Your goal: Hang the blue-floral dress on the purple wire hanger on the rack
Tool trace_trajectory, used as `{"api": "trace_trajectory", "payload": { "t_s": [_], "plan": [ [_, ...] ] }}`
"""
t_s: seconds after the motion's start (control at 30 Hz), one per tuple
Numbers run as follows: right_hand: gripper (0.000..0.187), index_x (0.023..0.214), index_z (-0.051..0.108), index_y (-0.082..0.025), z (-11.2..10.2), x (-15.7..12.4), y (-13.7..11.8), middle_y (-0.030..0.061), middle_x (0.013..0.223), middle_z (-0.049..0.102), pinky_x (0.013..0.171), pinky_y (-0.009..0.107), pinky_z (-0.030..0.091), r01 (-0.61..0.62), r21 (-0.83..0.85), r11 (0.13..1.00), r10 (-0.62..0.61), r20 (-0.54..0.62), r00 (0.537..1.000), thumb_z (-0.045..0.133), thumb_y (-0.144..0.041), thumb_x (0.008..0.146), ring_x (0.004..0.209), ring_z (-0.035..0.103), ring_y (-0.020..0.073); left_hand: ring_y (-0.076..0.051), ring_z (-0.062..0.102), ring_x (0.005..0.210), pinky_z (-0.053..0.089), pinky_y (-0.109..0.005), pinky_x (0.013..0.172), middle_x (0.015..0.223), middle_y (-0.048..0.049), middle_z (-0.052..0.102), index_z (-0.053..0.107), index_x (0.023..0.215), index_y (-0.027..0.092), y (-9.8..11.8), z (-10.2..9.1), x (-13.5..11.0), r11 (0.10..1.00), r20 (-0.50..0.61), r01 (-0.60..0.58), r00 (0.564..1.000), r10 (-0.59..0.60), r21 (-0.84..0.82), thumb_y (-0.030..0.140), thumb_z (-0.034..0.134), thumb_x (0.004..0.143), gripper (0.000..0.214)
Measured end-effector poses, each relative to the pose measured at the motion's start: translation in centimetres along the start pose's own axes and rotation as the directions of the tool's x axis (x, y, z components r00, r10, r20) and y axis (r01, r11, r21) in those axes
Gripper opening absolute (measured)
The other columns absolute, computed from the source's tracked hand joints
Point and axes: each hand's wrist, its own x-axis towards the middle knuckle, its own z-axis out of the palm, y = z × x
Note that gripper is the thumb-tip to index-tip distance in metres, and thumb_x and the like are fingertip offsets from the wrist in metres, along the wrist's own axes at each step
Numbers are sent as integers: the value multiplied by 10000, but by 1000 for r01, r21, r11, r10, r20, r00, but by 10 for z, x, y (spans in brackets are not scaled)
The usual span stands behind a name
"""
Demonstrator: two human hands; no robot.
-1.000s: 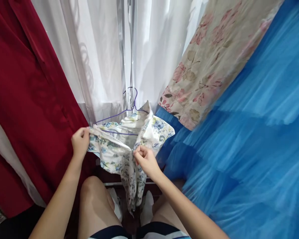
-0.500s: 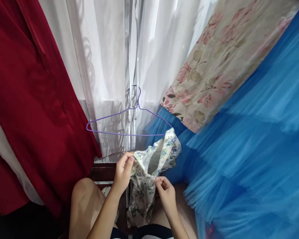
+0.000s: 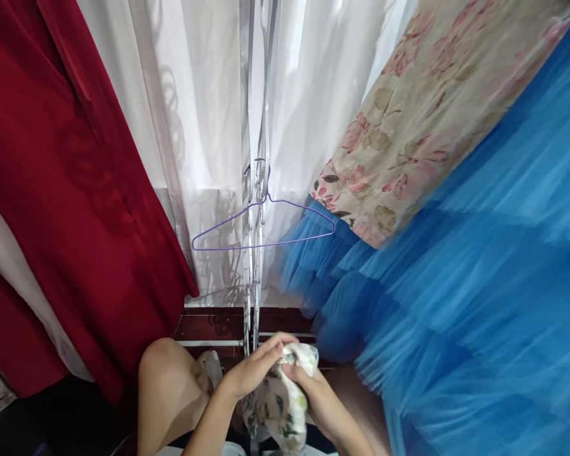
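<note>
A small white garment with a blue, green and yellow floral print (image 3: pixel 292 411) is bunched up low between my knees. My left hand (image 3: pixel 263 366) grips its upper part from the left, fingers bent over the cloth. From the right, my right hand (image 3: pixel 308 380) holds the same gathered part, thumb on top. The lower cloth hangs toward my lap, and its shape is partly hidden by my hands. Beyond them, a bare purple wire hanger (image 3: pixel 223 249) hangs from a white metal stand (image 3: pixel 249 272), apart from both hands.
A red cloth (image 3: pixel 99 209) hangs at left. White curtains (image 3: pixel 199 95) cover the back. At right hang a beige floral garment (image 3: pixel 384 158) and a layered blue tulle skirt (image 3: pixel 479 304). My bent knee (image 3: pixel 164 373) is at lower left, by a dark red-brown floor (image 3: pixel 209 326).
The garment has come off the hanger's right end and moved down toward my lap. My hands have drawn together, bunching it. The hanger now hangs free, shifted slightly right.
</note>
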Motion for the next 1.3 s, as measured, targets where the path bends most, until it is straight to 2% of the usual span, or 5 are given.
{"api": "trace_trajectory", "payload": {
  "t_s": [0.23, 0.43, 0.67, 1.0, 1.3],
  "plan": [
    [351, 958, 677, -182, -35, -20, -55, 68, 884, 721, 801, 382, 508, 53, -101, 994, -55, -22, 998, 800, -413, 725, 835, 666, 265, -233, 630, 811, 447, -317, 762, 799, -38, 696, 700, 828, 191, -42, -27, -33, 734, -103, 97, 994, -36, 673, 321, 585, 855, 175],
    [298, 905, 665, -165, -38, -21, -88, 29, 825, 655, 686, 290, 455, 190, -423, 886, -165, 95, 982, 805, -343, 712, 745, 570, 201, -254, 578, 1068, 394, -411, 1001, 1046, -58, 703, 707, 796, 229, -52, -115, -63, 473, -191, 83, 964, 185, 877, 73, 494, 720, 275],
    [195, 718, 511, -166, -4, -9, -122, -33, 683, 465, 578, 230, 322, 450, -699, 556, -199, 414, 888, 632, -228, 859, 643, 397, 111, -294, 434, 1355, 149, -549, 1183, 1281, -32, 651, 707, 1075, 284, 30, -237, -55, 314, -194, 77, 911, 363, 946, 229, 546, 814, 311],
    [294, 896, 668, -150, -18, 84, -176, 27, 797, 668, 639, 278, 467, 508, -451, 734, -486, 173, 856, 770, -375, 736, 670, 571, 163, -194, 626, 808, 498, -269, 762, 814, -48, 682, 668, 797, 154, 151, -255, 10, 899, -352, -247, 857, 377, 361, 332, 702, 746, 187],
    [697, 1289, 585, -168, -55, 163, -234, 109, 1253, 637, 986, 397, 448, 594, -651, 472, -833, -107, 543, 780, -297, 633, 1128, 577, 277, -144, 602, 621, 463, -210, 554, 734, -25, 667, 697, 875, 144, 143, -229, 41, 963, -396, -267, 887, 237, -22, 211, 729, 658, 229]
  ]
}}
